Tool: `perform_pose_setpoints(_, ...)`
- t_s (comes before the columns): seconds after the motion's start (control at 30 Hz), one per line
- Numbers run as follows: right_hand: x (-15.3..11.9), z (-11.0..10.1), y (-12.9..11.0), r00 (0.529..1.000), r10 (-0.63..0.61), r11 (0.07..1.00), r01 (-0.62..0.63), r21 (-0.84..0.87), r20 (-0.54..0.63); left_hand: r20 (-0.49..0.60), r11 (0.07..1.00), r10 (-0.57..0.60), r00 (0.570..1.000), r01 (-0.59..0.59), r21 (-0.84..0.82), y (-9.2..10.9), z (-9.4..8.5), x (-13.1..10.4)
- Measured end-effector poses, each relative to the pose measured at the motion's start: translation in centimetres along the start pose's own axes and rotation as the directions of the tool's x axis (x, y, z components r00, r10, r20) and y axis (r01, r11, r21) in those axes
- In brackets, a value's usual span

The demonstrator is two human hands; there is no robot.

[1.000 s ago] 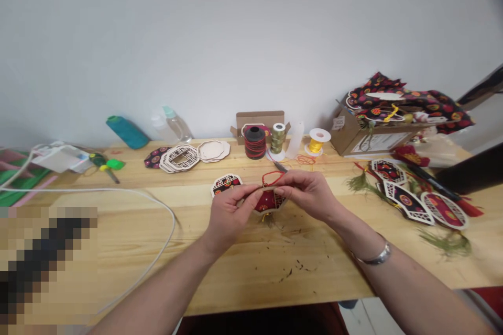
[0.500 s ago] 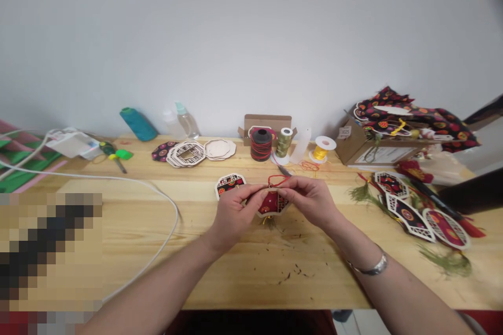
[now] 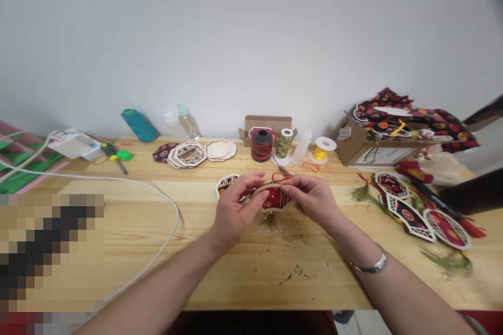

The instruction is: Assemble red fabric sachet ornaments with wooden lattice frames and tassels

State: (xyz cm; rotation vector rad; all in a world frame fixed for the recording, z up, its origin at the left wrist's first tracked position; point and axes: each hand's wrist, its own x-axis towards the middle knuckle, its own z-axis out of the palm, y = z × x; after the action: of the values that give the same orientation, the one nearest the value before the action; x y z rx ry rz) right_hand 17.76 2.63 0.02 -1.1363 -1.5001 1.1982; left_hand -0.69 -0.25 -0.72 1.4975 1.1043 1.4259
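Between my hands, above the middle of the table, is a fan-shaped ornament (image 3: 271,199) of red patterned fabric with a pale wooden lattice frame. A red cord (image 3: 280,176) loops from its top edge and a small yellow-tied green tassel (image 3: 269,220) hangs below. My left hand (image 3: 240,207) holds its left side, thumb on the front, other fingers raised and partly spread behind. My right hand (image 3: 314,199) pinches the upper right edge between thumb and fingers. Partly hidden behind my left hand lies another lattice ornament (image 3: 226,184).
Along the wall stand a red-black cord spool (image 3: 261,145), a green spool (image 3: 284,144), a yellow spool (image 3: 323,150) and a teal thread cone (image 3: 139,125). Wooden lattice pieces (image 3: 188,154) are stacked left. Finished ornaments (image 3: 411,215) and a full cardboard box (image 3: 353,138) are right. A white cable (image 3: 173,204) curves left.
The fingers of my left hand have lifted and loosened from the ornament's top edge, showing more of its red fabric. My right hand keeps its pinch, shifted slightly.
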Motion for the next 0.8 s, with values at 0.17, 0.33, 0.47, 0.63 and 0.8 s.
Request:
perform_pose_setpoints(0.17, 0.0, -0.03, 0.24, 1.0, -0.022, 1.0, 0.022, -0.023, 0.006, 0.047, 0.993, 0.084, 0.995, -0.088, 0.084, 0.11, -0.06, 0.12)
perform_pose_setpoints(0.33, -0.09, -0.07, 0.37, 0.999, -0.026, 0.998, 0.028, -0.051, 0.031, 0.089, 0.992, 0.075, 0.993, -0.084, 0.097, 0.41, -0.33, 0.01)
perform_pose_setpoints(0.47, -0.2, -0.04, 0.21, 0.998, -0.039, 0.998, 0.041, -0.048, 0.05, 0.123, 0.995, 0.064, 0.99, -0.073, 0.071, 0.58, -0.6, -0.12)
perform_pose_setpoints(0.63, -0.23, -0.01, 0.13, 0.998, -0.031, 0.999, 0.032, -0.03, 0.06, 0.148, 0.998, 0.044, 0.988, -0.051, 0.043, 0.78, -0.69, -0.06)
perform_pose_setpoints(0.8, -0.16, -0.07, 0.25, 0.996, -0.047, 0.999, 0.049, -0.023, 0.071, 0.157, 1.0, 0.023, 0.987, -0.024, 0.002, 0.92, -0.7, -0.04)
